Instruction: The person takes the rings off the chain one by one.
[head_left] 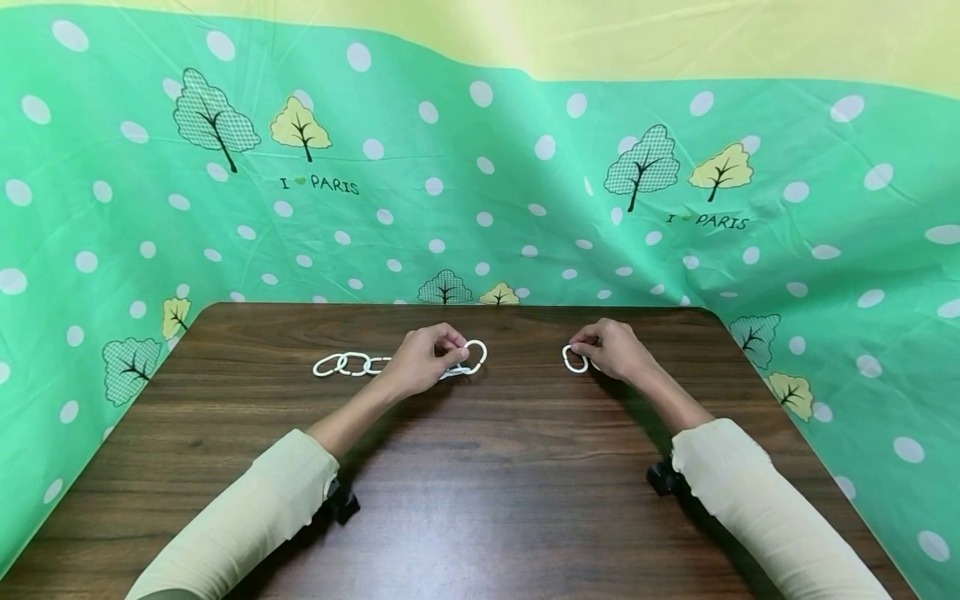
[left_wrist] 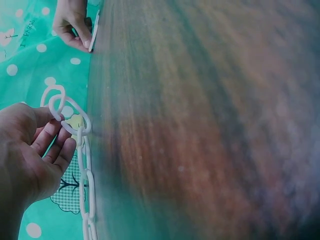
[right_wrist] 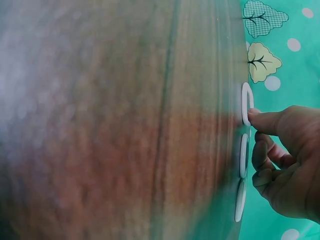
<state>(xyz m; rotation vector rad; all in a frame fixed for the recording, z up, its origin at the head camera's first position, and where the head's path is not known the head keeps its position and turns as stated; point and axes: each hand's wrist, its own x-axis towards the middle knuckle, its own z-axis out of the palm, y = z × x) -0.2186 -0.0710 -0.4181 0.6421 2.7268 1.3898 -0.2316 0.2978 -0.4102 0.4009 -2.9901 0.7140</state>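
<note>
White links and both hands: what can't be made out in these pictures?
Head view: part of the chain, hidden behind the left hand.
Head view: most of the two lower links seen in the right wrist view, covered by the right hand.
Left wrist view: the chain's lower end, cut off by the bottom edge.
Right wrist view: the table's grain, blurred.

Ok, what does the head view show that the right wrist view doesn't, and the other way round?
Only the head view shows the left hand, the white chain it pinches, the left sleeve and the right sleeve.

Only the right wrist view clearly shows two more links in a row by the right hand; the head view has them almost wholly hidden behind it.

Both show that hand pinching a white link, the brown table and the green dotted cloth.
</note>
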